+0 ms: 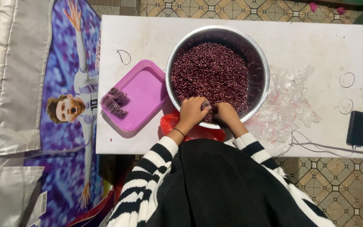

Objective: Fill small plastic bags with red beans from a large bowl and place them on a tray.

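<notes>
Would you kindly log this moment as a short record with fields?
Surface: white table
Bowl: metal bowl filled with dark red beans
Left hand: at the bowl's near rim, fingers on a small clear bag
Right hand: beside it, on the same bag
Tray: pink tray holding filled packets
Spare bags: clear empty bags right of the bowl
</notes>
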